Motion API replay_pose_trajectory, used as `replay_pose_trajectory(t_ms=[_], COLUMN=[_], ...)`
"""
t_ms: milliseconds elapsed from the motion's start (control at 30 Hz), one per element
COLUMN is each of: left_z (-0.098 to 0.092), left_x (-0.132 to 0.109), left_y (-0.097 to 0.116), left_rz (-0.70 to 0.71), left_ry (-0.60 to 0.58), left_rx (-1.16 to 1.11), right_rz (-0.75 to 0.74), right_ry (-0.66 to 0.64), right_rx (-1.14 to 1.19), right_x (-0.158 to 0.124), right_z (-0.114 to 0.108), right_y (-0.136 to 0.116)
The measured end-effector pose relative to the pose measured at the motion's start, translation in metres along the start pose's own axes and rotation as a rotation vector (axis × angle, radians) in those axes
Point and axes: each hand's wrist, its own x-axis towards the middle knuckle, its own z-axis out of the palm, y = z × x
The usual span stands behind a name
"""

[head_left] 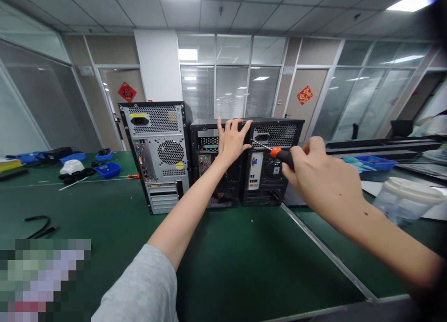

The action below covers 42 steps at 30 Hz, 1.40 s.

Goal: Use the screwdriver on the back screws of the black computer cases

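A dark green worktop (223,257) carries everything, its surface open from the row of cases forward to the near edge, with a pale metal strip (324,250) crossing the right part towards that edge. The tall silver-and-black computer tower (165,173) stands left in the row. Beside it come the lower black computer case (203,159), partly covered by the left forearm, its back showing an open slot, and the black right-hand computer case (260,173), a silver port panel on its back.

The left hand (232,140) lies spread, gripping nothing, fingers over the top edge where the two lower cases adjoin. The right hand (317,168) is closed firmly round a black-and-orange-handled screwdriver (287,157), whose shaft reaches the right-hand case's back, left of its power socket; the exact contact is too small to tell.

Near the worktop's right side stands a clear plastic jar with a white lid (407,198), contents indistinct. A shallow blue plastic tray (380,163) behind it holds dark items; three more sit towards the far left corner, one (104,157) with dark pieces inside. The near left corner is pixelated.
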Motion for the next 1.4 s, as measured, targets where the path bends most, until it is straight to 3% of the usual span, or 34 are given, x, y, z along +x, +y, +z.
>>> replay_pose_trajectory(t_ms=[733, 1133, 1400], left_z=[0.002, 0.002, 0.002], left_x=[0.000, 0.000, -0.001], left_y=[-0.001, -0.001, -0.002], left_rz=[-0.003, 0.009, 0.018], left_ry=[0.000, 0.025, 0.042], left_rx=[-0.006, 0.007, 0.017], right_rz=[-0.002, 0.021, -0.072], right_ry=[0.130, 0.078, -0.027], right_rx=[0.046, 0.114, 0.218], right_x=[0.000, 0.008, 0.004], right_z=[0.014, 0.017, 0.022], right_y=[0.002, 0.007, 0.004])
